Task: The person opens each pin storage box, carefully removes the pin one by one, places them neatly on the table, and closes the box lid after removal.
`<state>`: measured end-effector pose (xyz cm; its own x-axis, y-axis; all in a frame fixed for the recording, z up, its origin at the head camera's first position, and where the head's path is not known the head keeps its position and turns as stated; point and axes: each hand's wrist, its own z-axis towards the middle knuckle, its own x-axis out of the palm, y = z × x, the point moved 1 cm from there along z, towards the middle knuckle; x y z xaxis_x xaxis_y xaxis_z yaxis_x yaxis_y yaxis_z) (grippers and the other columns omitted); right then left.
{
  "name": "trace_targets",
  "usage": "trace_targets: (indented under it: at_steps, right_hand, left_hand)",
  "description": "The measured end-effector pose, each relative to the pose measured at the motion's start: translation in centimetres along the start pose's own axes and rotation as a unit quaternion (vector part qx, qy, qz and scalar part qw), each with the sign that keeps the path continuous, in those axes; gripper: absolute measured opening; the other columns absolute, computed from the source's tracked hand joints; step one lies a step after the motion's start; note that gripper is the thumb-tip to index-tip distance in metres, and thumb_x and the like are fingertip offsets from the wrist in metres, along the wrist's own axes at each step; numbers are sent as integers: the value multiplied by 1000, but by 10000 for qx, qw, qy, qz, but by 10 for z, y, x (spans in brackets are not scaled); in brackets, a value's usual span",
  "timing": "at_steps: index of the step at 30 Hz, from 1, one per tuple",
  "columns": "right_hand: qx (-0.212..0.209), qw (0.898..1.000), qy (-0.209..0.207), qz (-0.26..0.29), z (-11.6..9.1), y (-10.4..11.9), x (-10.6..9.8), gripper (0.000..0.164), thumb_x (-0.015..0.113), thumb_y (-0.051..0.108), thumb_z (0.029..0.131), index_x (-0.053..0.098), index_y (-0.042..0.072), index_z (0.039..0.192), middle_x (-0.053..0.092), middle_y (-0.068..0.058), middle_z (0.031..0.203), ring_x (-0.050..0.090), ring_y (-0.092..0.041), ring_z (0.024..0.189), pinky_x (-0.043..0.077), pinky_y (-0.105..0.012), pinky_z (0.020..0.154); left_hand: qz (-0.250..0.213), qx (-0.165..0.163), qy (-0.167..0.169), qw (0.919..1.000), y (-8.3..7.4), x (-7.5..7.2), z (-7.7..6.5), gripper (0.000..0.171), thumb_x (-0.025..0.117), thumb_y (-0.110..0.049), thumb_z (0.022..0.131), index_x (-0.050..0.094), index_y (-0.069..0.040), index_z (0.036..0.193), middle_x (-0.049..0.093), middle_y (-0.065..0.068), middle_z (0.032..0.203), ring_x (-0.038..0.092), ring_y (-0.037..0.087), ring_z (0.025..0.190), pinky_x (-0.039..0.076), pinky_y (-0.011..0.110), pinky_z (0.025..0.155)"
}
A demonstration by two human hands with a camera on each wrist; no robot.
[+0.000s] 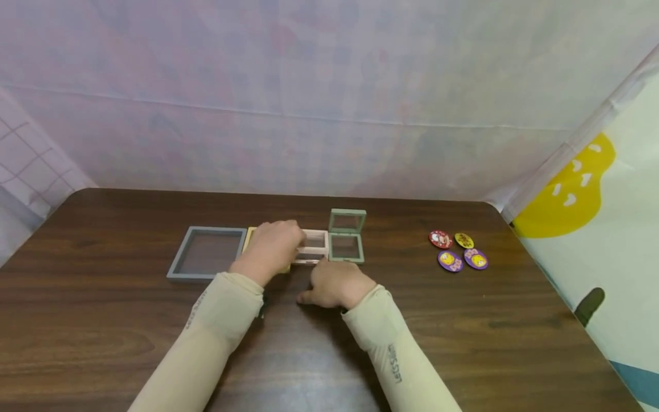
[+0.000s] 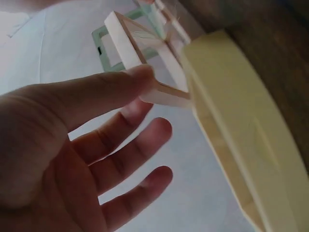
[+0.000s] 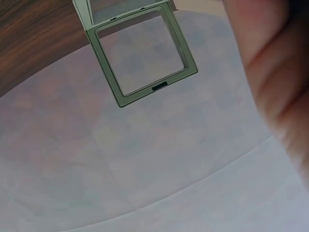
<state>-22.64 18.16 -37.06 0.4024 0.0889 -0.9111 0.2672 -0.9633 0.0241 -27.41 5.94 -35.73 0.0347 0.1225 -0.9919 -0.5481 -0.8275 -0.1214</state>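
Note:
My left hand [image 1: 273,243] pinches a corner of the raised lid of a small pink frame box [image 2: 126,41] between thumb and forefinger. Its other fingers are spread apart in the left wrist view. My right hand [image 1: 337,284] is at the pink frame's front edge, thumb pointing left; its fingertips are hidden, and I cannot tell whether they grip the frame. Beside the pink frame on the right stands a green frame box [image 3: 107,70], its lid raised. A pale yellow frame [image 2: 231,82] sits on the left, partly covered by my left hand in the head view.
A larger grey-blue frame [image 1: 179,253] lies at the left end of the row. Several round badges, among them a red badge [image 1: 440,239] and a purple badge [image 1: 450,261], lie on the right of the brown wooden table [image 1: 319,355]. A pale cloth [image 1: 309,86] hangs behind it.

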Motion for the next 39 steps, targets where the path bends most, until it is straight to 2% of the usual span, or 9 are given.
trace_targets:
  at_steps: [6, 9, 11, 16, 19, 22, 28, 34, 39]
  right_hand:
    - [-52, 9996, 68, 253, -7, -2, -6, 52, 61, 55, 85, 70, 4, 83, 67, -6, 79, 64, -20, 71, 53, -37, 69]
    - [-168, 9976, 126, 661, -19, -5, -15, 48, 61, 51, 86, 66, 5, 72, 61, -3, 62, 58, -17, 58, 49, -33, 59]
    - [-224, 9964, 66, 816, -27, -10, -22, 46, 60, 48, 88, 59, 13, 59, 55, 0, 57, 55, -17, 54, 45, -32, 55]
    - [-185, 9961, -348, 790, -39, -24, -35, 26, 54, 38, 94, 61, 12, 90, 63, -2, 76, 62, -18, 74, 49, -38, 70]
    - [-273, 9948, -227, 958, -35, -29, -33, 20, 52, 27, 95, 58, 11, 105, 67, -4, 76, 64, -17, 71, 49, -38, 73]
    - [-287, 9921, 51, 1222, -28, -31, -28, 11, 51, 21, 94, 57, 13, 99, 65, -3, 63, 60, -15, 55, 47, -33, 64]
    - [-172, 9905, 206, 1348, -18, -32, -23, 9, 55, 23, 92, 55, 15, 88, 64, -5, 60, 58, -16, 49, 46, -31, 51]
    - [-136, 9919, 153, 1253, -13, -28, -22, 15, 57, 28, 91, 56, 15, 82, 65, -4, 58, 58, -15, 47, 46, -30, 50]
    - [-238, 9883, 135, 1500, -15, -33, -21, 17, 58, 31, 90, 61, 14, 88, 64, -3, 57, 59, -14, 48, 47, -29, 52]
  left_hand:
    - [28, -117, 2, 9999, -3, 7, 2, 26, 60, -8, 90, 68, -17, 68, 65, 1, 75, 54, 15, 63, 48, 36, 59]
    - [43, -168, 37, 9998, -3, 8, 4, 28, 60, -7, 89, 65, -17, 64, 64, 0, 73, 52, 14, 62, 44, 32, 53]
    - [46, -150, 32, 9999, -4, 8, 4, 29, 60, -6, 89, 64, -17, 63, 64, 0, 73, 53, 14, 62, 43, 32, 52]
    - [126, -16, -80, 9999, -6, 6, 6, 26, 61, -9, 89, 63, -18, 65, 67, 1, 75, 59, 15, 65, 46, 33, 53]
    - [120, -40, -96, 9999, -6, 7, 6, 21, 64, -12, 88, 65, -18, 68, 68, 1, 78, 61, 16, 67, 48, 34, 55]
    - [82, -55, -69, 9999, -5, 9, 5, 16, 68, -14, 86, 68, -18, 71, 69, 1, 80, 63, 16, 69, 49, 35, 56]
    - [-57, -55, -60, 10000, -5, 9, 5, 12, 70, -13, 84, 71, -17, 74, 71, 0, 81, 62, 14, 68, 49, 33, 55]
    - [-185, -154, -18, 9997, -3, 11, 3, 11, 70, -11, 84, 73, -17, 76, 72, 0, 84, 64, 15, 72, 51, 34, 59]
    - [-207, -190, 78, 9996, -2, 15, 2, 16, 68, -9, 85, 71, -17, 72, 70, 0, 81, 61, 15, 69, 49, 33, 57]
